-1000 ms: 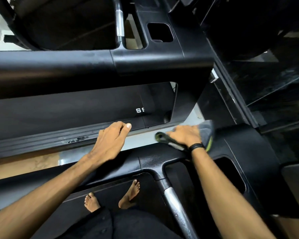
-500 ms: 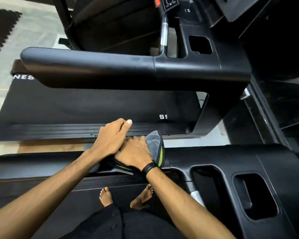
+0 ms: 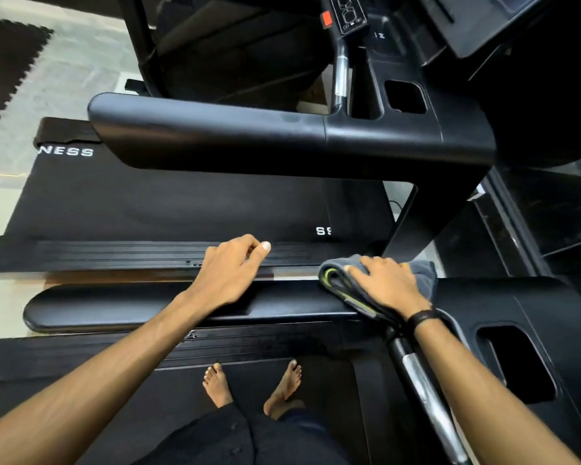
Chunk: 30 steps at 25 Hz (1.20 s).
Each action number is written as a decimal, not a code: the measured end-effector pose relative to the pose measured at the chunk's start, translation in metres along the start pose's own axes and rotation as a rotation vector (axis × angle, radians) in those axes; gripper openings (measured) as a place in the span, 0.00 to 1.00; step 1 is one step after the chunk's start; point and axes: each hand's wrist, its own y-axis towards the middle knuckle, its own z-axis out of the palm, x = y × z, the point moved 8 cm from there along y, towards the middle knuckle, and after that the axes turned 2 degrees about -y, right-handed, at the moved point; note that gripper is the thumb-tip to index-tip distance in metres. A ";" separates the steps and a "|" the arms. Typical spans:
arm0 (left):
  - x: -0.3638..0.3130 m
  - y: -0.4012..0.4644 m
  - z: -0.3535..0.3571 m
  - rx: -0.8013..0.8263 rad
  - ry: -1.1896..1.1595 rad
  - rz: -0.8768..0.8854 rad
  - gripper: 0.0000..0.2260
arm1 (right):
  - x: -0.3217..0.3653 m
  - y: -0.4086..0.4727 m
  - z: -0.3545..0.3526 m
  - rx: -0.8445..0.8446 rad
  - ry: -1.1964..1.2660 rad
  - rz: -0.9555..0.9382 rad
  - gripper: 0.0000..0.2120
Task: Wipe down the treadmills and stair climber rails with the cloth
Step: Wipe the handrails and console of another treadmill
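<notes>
I stand on a treadmill whose black padded left handrail [image 3: 114,307] runs across in front of me. My right hand [image 3: 388,285] lies flat on a folded grey cloth with yellow-green edging [image 3: 425,270] and presses it onto the rail's right end, where the rail meets the console housing [image 3: 483,303]. Part of the cloth hangs off the near side below my wrist. My left hand [image 3: 228,273] rests on the middle of the same rail, fingers loosely curled and thumb out, holding nothing.
A second treadmill stands just beyond, with its own black handrail [image 3: 215,139], its belt [image 3: 148,206] and a console with a red button [image 3: 326,18]. A chrome grip bar [image 3: 426,397] and a cup-holder recess [image 3: 517,364] lie at the right. My bare feet [image 3: 217,384] stand on the near belt.
My right hand has slid the cloth to the right along the rail, from right beside my left hand to the console end. My left hand has stayed on the rail.
</notes>
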 end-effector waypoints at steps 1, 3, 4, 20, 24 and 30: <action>0.004 -0.005 -0.005 -0.004 0.008 0.000 0.14 | 0.002 0.010 0.005 0.089 0.012 0.025 0.29; 0.013 -0.017 -0.020 -0.033 0.020 -0.006 0.13 | 0.034 0.024 0.013 0.201 0.053 0.015 0.34; 0.020 -0.024 -0.031 -0.066 0.018 -0.014 0.12 | 0.060 0.027 0.014 0.224 0.079 -0.018 0.35; 0.168 -0.192 -0.194 -0.558 -0.008 -0.314 0.07 | 0.355 -0.027 -0.016 0.069 0.234 -0.430 0.34; 0.200 -0.183 -0.219 -0.517 -0.077 -0.233 0.06 | 0.408 -0.036 -0.021 0.064 0.224 -0.400 0.33; 0.234 -0.151 -0.247 -0.272 -0.055 -0.136 0.06 | 0.465 -0.075 -0.039 -0.139 0.152 -0.324 0.30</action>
